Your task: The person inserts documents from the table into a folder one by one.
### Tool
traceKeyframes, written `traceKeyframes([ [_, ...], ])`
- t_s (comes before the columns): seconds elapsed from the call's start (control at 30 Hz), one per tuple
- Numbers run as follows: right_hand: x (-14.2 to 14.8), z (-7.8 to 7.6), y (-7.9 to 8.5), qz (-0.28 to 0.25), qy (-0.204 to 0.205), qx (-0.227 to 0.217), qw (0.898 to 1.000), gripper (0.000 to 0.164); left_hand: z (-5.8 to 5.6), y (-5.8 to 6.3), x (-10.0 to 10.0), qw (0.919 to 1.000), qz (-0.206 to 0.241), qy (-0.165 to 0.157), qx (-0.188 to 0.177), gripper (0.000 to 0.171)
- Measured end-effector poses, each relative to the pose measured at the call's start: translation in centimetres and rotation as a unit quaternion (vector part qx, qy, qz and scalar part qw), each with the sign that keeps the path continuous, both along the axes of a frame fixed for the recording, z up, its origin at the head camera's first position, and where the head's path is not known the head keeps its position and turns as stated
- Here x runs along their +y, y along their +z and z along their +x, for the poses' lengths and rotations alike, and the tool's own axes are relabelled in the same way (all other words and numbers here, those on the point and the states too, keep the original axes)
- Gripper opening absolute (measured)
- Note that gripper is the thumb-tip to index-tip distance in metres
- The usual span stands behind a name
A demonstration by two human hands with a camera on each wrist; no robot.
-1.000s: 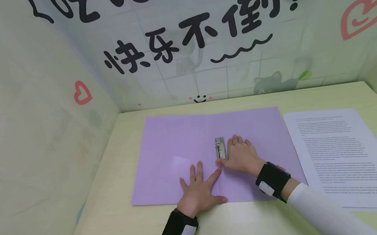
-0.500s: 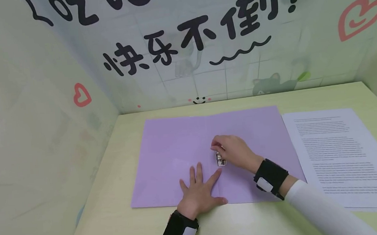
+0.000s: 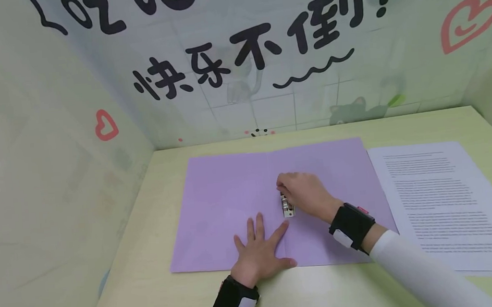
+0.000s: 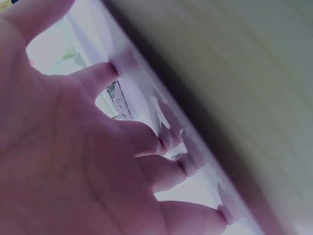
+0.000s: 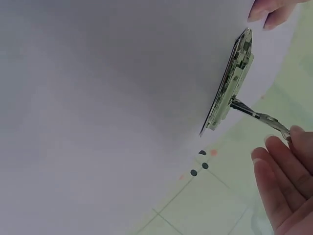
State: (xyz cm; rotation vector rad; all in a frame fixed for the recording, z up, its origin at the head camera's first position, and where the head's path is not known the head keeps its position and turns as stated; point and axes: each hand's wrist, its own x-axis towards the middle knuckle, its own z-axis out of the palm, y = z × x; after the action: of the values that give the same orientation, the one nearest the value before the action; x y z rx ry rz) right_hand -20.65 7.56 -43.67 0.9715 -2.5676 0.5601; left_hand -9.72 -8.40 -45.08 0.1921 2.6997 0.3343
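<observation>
A purple folder [image 3: 227, 188] lies spread open on the table, with a metal lever clip [image 3: 288, 209] fixed just right of its fold. My right hand [image 3: 309, 193] is over the clip's far end and covers part of it. In the right wrist view, thumb and fingers pinch the tip of the clip's lever [image 5: 259, 116], which stands raised from the clip base [image 5: 230, 83]. Fingers spread, my left hand [image 3: 258, 258] rests on the folder's near edge by the fold. Its fingertips [image 4: 215, 218] press on the purple surface in the left wrist view.
To the folder's right lies a stack of printed sheets [image 3: 441, 205], close against the folder's edge. The pale wooden table [image 3: 326, 291] meets a decorated wall [image 3: 319, 94] at the back and another wall [image 3: 58, 187] on the left.
My right hand has gone from lying flat beside the clip to pinching its lever, which has come up. The left hand stays in place.
</observation>
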Motion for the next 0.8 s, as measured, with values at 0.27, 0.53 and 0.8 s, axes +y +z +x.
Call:
traceKeyframes([
  [0.27,-0.3,-1.1,-0.1,0.035,-0.049,0.058,0.997,0.004,0.0,0.1,0.2,1.0000,0.007,0.005,-0.002,0.085],
  [0.53,-0.1,-2.0,-0.2,0.079,-0.072,0.048,0.993,0.030,-0.1,0.2,0.4,1.0000,0.001,0.003,0.002,0.085],
  [0.8,0.6,-2.4,-0.3,0.140,-0.095,-0.125,0.978,0.057,-0.2,0.2,0.3,1.0000,0.000,0.005,-0.001,0.086],
])
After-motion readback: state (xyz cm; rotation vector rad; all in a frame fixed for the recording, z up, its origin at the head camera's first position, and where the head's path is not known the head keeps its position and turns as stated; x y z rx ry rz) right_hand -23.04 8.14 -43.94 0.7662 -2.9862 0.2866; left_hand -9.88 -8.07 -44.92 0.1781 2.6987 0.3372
